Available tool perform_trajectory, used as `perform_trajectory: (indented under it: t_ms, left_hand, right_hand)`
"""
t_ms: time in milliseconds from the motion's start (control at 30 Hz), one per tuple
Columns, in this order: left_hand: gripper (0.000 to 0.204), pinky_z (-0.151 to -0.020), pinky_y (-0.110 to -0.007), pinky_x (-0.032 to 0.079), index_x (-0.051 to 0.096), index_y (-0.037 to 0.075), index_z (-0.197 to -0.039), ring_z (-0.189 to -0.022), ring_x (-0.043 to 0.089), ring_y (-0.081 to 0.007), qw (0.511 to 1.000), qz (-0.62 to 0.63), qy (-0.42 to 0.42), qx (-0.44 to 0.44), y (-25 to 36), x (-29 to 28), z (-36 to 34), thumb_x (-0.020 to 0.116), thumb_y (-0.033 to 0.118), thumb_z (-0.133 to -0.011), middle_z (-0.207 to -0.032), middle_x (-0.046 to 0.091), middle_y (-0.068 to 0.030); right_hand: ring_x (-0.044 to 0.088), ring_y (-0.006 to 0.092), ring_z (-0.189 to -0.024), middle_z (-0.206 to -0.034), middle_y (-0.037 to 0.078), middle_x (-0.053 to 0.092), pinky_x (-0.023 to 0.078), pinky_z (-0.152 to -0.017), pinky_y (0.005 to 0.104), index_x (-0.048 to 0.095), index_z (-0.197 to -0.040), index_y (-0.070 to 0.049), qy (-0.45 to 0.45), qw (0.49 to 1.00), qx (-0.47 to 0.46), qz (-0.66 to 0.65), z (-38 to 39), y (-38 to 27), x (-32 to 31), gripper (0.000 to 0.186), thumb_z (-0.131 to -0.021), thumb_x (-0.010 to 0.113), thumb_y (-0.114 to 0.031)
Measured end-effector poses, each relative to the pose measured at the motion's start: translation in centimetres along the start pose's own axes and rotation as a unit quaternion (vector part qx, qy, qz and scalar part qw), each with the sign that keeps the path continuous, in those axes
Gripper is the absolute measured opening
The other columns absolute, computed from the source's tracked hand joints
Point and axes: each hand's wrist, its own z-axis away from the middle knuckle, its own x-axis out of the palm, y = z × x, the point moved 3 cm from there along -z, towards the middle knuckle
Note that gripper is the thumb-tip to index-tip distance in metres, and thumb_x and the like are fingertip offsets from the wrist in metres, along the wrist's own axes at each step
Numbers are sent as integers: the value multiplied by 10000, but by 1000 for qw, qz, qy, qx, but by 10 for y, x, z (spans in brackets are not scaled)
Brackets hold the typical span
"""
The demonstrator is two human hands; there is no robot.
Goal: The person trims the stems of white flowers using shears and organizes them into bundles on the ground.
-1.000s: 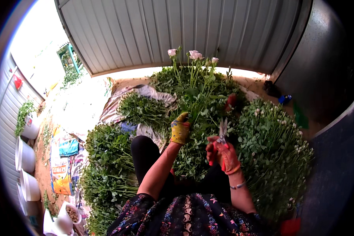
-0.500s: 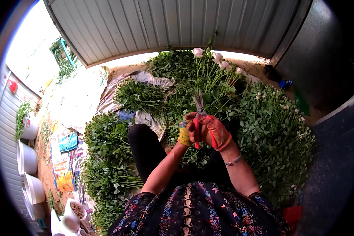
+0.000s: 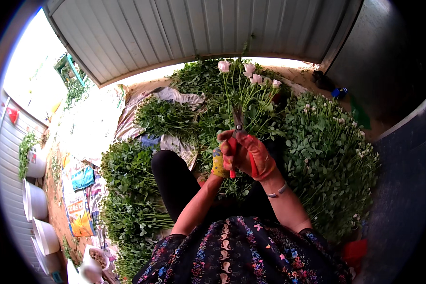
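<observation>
Both hands are close together in front of my knees. My right hand (image 3: pixel 260 158), in an orange-red glove, is wrapped round pruning shears (image 3: pixel 238 124) with red handles. Their metal blades point up and away from me, slightly parted. My left hand (image 3: pixel 219 161), in a yellow patterned glove, is closed just beside the handles. Several pale pink roses (image 3: pixel 249 69) stand up beyond the hands, their long green stems (image 3: pixel 241 94) running down toward my left hand. The shears and fingers hide where the stems are gripped.
Leafy cut stems lie in heaps at the left (image 3: pixel 128 189), far middle (image 3: pixel 163 113) and right (image 3: pixel 326 156), the right one with small pale blooms. White tubs (image 3: pixel 34 199) line the left wall. A corrugated metal panel (image 3: pixel 194 33) stands ahead; a blue surface (image 3: pixel 402 189) lies right.
The pink roses have swung left and slightly nearer relative to the heaps. My hands and the shears have shifted a little left and up, and the view has turned slightly.
</observation>
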Motion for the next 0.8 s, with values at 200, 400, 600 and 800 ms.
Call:
perform_trajectory:
  t_ms: [200,400,600,800]
  left_hand:
    - [224,-673,-317,451,538,76,-1095,-813,539,-189,803,-475,356,57,-5,34,8,482,109,-880,-960,562,-55]
    - [274,-777,-307,448,530,43,-1137,-906,544,-180,522,-715,460,69,-4,54,23,502,53,-865,-1038,568,-74]
    - [331,-882,-297,446,521,11,-1180,-999,550,-171,156,-826,529,113,-8,85,32,522,-2,-850,-1115,574,-93]
    - [323,-881,-303,463,553,-22,-1154,-986,586,-185,-99,-884,450,85,-2,117,23,593,6,-835,-1065,622,-106]
  right_hand:
    - [535,159,-699,-860,83,571,447,-600,297,468,-1185,42,-61,982,17,-178,-15,-9,-1,455,-934,506,-336]
    - [379,62,-479,-711,28,479,318,-371,191,498,-1115,53,-47,983,-2,-179,-17,-3,-12,400,-950,488,-312]
    - [470,125,-490,-729,43,518,408,-413,245,507,-1106,28,-18,999,-11,26,24,9,-3,438,-935,498,-375]
    - [555,205,-590,-814,67,561,489,-473,330,488,-1157,10,-4,999,-7,42,49,19,-24,508,-897,534,-424]
